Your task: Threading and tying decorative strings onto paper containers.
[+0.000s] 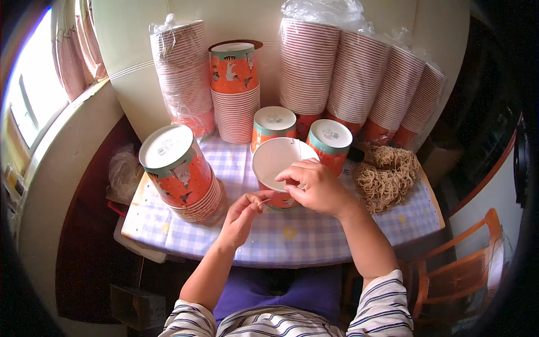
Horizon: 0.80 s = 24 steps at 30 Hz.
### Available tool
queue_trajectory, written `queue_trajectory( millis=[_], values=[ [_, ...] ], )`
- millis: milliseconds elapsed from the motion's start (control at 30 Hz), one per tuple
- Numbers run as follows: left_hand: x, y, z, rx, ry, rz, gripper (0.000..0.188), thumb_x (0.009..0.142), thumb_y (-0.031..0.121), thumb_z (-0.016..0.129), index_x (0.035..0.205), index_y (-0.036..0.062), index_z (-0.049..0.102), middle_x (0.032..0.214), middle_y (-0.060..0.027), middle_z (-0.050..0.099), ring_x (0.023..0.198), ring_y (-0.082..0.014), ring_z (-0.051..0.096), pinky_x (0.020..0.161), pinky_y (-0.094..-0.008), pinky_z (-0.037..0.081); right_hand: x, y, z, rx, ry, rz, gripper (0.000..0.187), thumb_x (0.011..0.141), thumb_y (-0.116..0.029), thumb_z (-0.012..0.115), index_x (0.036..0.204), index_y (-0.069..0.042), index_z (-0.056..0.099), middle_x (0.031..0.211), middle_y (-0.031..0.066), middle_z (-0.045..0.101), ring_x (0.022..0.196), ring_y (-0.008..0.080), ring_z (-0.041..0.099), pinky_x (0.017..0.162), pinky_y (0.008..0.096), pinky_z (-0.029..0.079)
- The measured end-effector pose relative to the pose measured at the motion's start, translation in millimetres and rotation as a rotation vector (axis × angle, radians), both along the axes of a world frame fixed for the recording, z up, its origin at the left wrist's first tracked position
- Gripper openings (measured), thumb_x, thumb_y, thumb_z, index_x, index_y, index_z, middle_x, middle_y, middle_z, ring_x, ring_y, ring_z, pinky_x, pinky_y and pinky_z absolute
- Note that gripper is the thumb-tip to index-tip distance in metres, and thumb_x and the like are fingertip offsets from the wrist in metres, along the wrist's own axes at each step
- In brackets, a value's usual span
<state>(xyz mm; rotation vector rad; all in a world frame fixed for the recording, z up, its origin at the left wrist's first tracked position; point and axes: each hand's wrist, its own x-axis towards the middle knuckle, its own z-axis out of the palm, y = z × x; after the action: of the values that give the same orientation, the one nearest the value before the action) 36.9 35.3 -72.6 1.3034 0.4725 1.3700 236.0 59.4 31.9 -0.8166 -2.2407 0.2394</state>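
A paper bucket (275,163), white inside and orange outside, stands mouth up in front of me. Just outside its near rim, my left hand (246,212) is closed in a pinch on a thin pale cord (265,201). My right hand (314,185) reaches over the bucket's near right rim, thumb and fingers brought together; what lies between them is too small to make out. Right of the bucket lies a tangled heap of tan cords (387,178). Two upside-down orange and green buckets, one farther left (274,119) and one to the right (331,135), stand just behind it.
A stack of nested upside-down buckets (178,168) stands at the left. Tall bucket stacks, several wrapped in plastic, line the back, including a left one (182,73) and a middle one (309,67). A checked cloth (314,247) covers the table. A wooden chair (460,269) stands at right.
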Motion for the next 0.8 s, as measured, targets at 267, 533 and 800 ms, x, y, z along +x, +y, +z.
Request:
queue_trajectory(
  millis=[267, 533, 800],
  values=[
    [6.6, 15.0, 19.6, -0.195, -0.027, 0.097, 0.015, 0.093, 0.018, 0.053, 0.095, 0.0036, 0.058, 0.085, 0.0013, 0.06, 0.078, -0.0048, 0.049, 0.073, -0.0202, 0.037, -10.1, 2.9, 15.0, -0.127, -0.008, 0.172, 0.015, 0.075, -0.003, 0.061, 0.09, -0.003, 0.064, 0.081, 0.0079, 0.064, 0.078, 0.0226, 0.061, 0.07, 0.0333, 0.048],
    [14.8, 9.6, 26.2, -0.179, 0.083, 0.055, 0.017, 0.088, 0.011, 0.062, 0.101, -0.0006, 0.063, 0.087, 0.0004, 0.063, 0.072, -0.0033, 0.051, 0.065, -0.0193, 0.041, -12.8, 9.4, 14.5, -0.323, 0.014, 0.225, 0.015, 0.075, -0.004, 0.061, 0.09, -0.002, 0.065, 0.084, 0.0082, 0.066, 0.078, 0.0186, 0.063, 0.069, 0.0303, 0.05],
    [12.9, 8.5, 13.9, -0.011, 0.168, 0.18, 0.015, 0.085, 0.009, 0.066, 0.097, -0.0006, 0.064, 0.087, -0.0004, 0.064, 0.077, -0.0042, 0.054, 0.069, -0.0185, 0.043, -19.9, 13.1, 1.5, -0.354, 0.116, 0.236, 0.017, 0.073, -0.008, 0.061, 0.087, 0.0, 0.065, 0.082, 0.0149, 0.066, 0.078, 0.0265, 0.064, 0.073, 0.0352, 0.051]
  ],
)
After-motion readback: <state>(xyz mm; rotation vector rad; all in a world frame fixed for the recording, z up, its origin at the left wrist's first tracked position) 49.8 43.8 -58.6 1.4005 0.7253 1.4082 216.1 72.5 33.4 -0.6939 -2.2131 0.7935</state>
